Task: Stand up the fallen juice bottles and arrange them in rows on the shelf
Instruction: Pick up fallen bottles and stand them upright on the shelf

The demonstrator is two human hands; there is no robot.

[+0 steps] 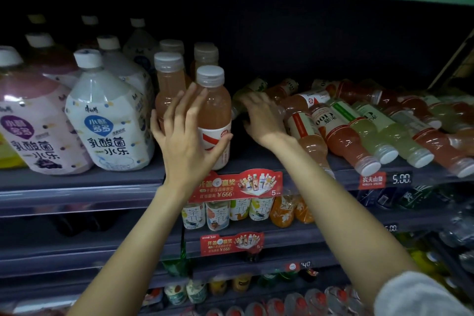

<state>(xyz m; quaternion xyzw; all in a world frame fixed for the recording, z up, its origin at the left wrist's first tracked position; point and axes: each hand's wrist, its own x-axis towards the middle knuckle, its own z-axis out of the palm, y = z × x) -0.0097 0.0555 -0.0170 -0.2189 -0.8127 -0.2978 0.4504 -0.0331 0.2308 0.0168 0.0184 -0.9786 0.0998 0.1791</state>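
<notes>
**Pink bottles upright on the left, a heap still lying on the right**

We are looking at a dark shelf (256, 161) with both our bare arms reaching in. Our left hand (187, 133) is wrapping around the front pink juice bottle (214, 110), which is standing upright near the shelf edge; the fingers are spreading across its left side and the thumb is pressing on its white and red label. Three more pink bottles (169, 79) are standing just behind and beside it in two short rows.

Our right hand (261, 115) is reaching deeper, palm down, fingers spread loosely over the fallen bottles; we cannot tell whether it is gripping one. To its right, a pile of fallen juice bottles (359, 123), red, pink and pale green, is lying on its side, caps pointing toward the shelf edge, bottles touching and overlapping.

Left of the upright group, large white and pink jugs (107, 115) are standing. A red promotion tag (236, 185) is hanging on the shelf front below our left hand.
</notes>
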